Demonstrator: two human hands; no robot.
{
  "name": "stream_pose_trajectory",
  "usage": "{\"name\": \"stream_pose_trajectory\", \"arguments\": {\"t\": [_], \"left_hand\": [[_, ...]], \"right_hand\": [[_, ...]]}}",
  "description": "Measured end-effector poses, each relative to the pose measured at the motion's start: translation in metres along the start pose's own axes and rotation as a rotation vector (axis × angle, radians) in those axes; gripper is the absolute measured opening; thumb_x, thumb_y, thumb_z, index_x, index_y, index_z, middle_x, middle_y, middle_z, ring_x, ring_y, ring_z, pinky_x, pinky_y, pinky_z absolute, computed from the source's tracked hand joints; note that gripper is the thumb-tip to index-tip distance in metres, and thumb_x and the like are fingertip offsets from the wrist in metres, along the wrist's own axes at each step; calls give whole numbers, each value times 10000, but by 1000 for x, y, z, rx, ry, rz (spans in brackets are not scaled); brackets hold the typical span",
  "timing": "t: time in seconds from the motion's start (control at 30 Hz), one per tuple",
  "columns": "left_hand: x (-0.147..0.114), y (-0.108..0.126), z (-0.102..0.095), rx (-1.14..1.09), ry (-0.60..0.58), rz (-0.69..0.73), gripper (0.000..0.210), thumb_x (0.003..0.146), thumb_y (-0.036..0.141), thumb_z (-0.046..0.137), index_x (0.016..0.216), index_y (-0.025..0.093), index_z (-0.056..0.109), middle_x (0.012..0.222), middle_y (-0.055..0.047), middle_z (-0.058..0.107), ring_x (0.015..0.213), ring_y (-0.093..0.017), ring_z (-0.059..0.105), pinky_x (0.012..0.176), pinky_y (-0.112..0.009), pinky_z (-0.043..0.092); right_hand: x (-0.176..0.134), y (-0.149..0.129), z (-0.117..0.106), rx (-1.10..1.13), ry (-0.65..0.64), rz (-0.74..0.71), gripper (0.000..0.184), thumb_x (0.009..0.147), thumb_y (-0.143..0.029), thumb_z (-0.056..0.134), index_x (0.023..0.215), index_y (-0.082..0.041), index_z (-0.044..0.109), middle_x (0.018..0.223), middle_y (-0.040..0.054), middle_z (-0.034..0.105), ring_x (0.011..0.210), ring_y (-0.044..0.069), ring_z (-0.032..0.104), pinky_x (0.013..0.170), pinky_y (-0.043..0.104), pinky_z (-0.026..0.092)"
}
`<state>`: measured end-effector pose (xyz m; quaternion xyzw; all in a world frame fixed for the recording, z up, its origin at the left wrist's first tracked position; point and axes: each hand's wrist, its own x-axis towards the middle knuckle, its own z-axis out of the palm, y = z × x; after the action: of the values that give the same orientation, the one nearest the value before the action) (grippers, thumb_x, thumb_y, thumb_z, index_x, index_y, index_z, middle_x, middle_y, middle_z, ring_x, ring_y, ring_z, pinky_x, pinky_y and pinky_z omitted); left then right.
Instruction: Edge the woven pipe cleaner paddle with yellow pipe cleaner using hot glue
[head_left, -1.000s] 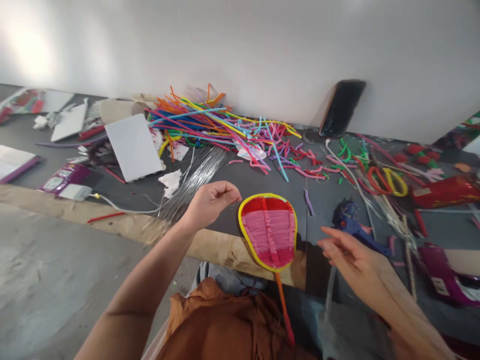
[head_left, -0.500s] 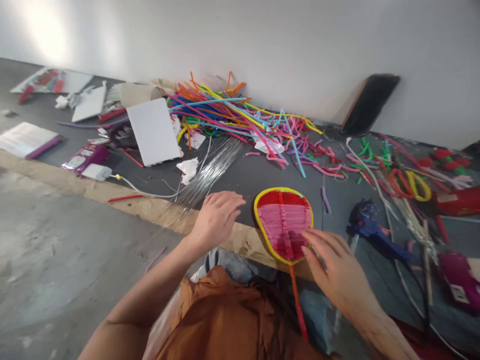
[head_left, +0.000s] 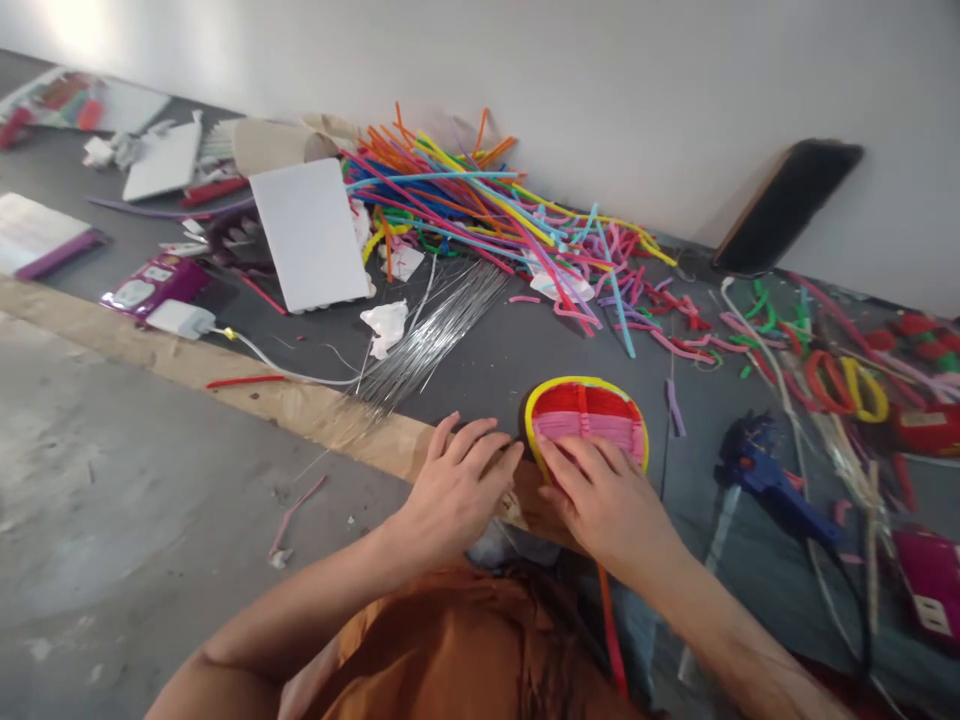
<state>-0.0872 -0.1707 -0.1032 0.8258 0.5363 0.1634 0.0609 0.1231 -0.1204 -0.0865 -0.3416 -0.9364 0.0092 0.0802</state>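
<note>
In front of me a rounded petal shape (head_left: 611, 403) made of pipe cleaners lies on the table near its edge. It has a yellow rim, red and pink rows inside and a midrib. My right hand (head_left: 611, 500) lies across its lower half, fingers stretched out over the pink rows and hiding that part. Below that hand an orange-red stem (head_left: 611, 625) hangs past the table edge. Just left of the petal, my left hand (head_left: 465, 485) hovers at or rests on the brown-taped edge, which I cannot tell. Its fingers are spread and hold nothing.
A heap of coloured pipe cleaners (head_left: 465, 200) lies by the wall, with thin wires (head_left: 442, 335) in front. A blue glue gun (head_left: 772, 480) with its cord is on the right. A phone (head_left: 787, 205) leans on the wall. A white box (head_left: 311, 235) stands left.
My right hand has moved left from the petal's right rim onto its lower half. My left hand has spread its fingers and come nearer the petal. The view has shifted slightly.
</note>
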Motion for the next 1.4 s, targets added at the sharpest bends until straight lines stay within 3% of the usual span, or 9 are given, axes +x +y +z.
{"name": "stream_pose_trajectory", "arguments": {"t": [0.2, 0.53, 0.7, 0.83, 0.97, 1.17, 1.3, 1.4], "left_hand": [[15, -10, -1, -1, -37, -54, 402, 890, 189, 468, 1287, 187, 526, 1199, -105, 607, 1221, -280, 444, 1068, -516, 276], [25, -4, 0, -33, -83, -81, 424, 863, 171, 475, 1286, 194, 503, 1217, -89, 578, 1202, -275, 432, 1084, -560, 225], [21, -8, -2, -101, -6, -146, 319, 850, 136, 481, 1137, 216, 594, 1137, -60, 616, 1196, -256, 433, 1090, -509, 228], [19, -13, -4, -94, 42, -201, 298, 870, 129, 478, 1134, 204, 595, 1117, -64, 630, 1172, -249, 456, 1035, -471, 307], [20, -12, -8, -79, 43, -207, 314, 890, 175, 496, 1196, 189, 567, 1141, -78, 635, 1172, -253, 476, 1006, -464, 343], [14, -1, -3, 8, 29, 22, 327, 935, 210, 449, 1237, 226, 573, 1275, -39, 604, 1307, -224, 414, 1103, -424, 289], [5, 6, 6, 100, -45, 224, 473, 951, 478, 401, 1344, 229, 491, 1414, -25, 503, 1389, -245, 319, 1166, -479, 176], [2, 6, 8, 141, -101, 300, 634, 923, 618, 313, 1389, 207, 438, 1462, -32, 444, 1406, -239, 293, 1179, -490, 134]], "right_hand": [[5, 1, 3, -67, -84, -34, 448, 903, -369, 508, 1299, -166, 566, 1090, 121, 630, 928, 257, 497, 754, 391, 447], [6, 2, 6, -29, -23, -39, 423, 910, -355, 493, 1266, -148, 592, 1038, 120, 627, 920, 246, 484, 745, 374, 425], [5, 4, 7, -4, -16, -36, 433, 926, -379, 470, 1285, -156, 564, 1050, 118, 632, 918, 248, 515, 752, 382, 440], [-2, 10, 1, 70, 64, -31, 476, 947, -388, 431, 1335, -115, 482, 1113, 135, 629, 992, 252, 540, 835, 398, 468], [-21, 13, -7, 105, 155, 99, 399, 940, -287, 450, 1314, -154, 486, 1091, 122, 625, 1008, 241, 546, 879, 409, 484], [-59, 6, -10, 157, 202, 168, 325, 902, -195, 495, 1220, -177, 561, 1006, 101, 644, 944, 225, 568, 822, 393, 514], [-78, 0, -8, 164, 238, 207, 306, 905, -186, 487, 1196, -188, 580, 1006, 95, 654, 927, 215, 578, 809, 387, 518], [-88, -3, -7, 182, 248, 241, 292, 907, -181, 491, 1184, -180, 581, 1034, 99, 647, 962, 215, 569, 831, 388, 517]]}}
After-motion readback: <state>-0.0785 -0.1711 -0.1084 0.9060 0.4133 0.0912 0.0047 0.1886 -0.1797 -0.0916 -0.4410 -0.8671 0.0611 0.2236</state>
